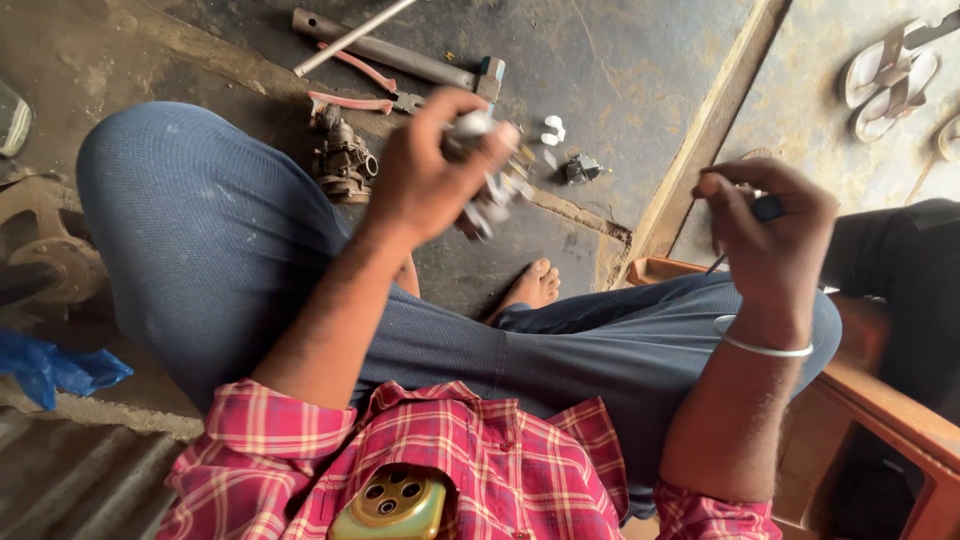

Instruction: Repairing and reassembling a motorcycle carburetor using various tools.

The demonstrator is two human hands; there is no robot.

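Observation:
My left hand (425, 170) is raised over my left knee and grips a small grey metal engine part (487, 190), blurred by motion. My right hand (775, 235) is closed around a thin screwdriver (765, 210) with a dark handle, its shaft pointing down toward my right thigh. A silver bangle (762, 345) circles my right wrist. Both hands hover above my crossed legs in blue trousers.
On the dark floor ahead lie a hammer (400, 55), red-handled pliers (355, 100), a greasy carburettor-like part (345, 160), small white pieces (552, 128) and a dark small part (580, 168). A wooden seat (880, 400) is at right, sandals (890, 80) far right, blue plastic (50, 365) at left.

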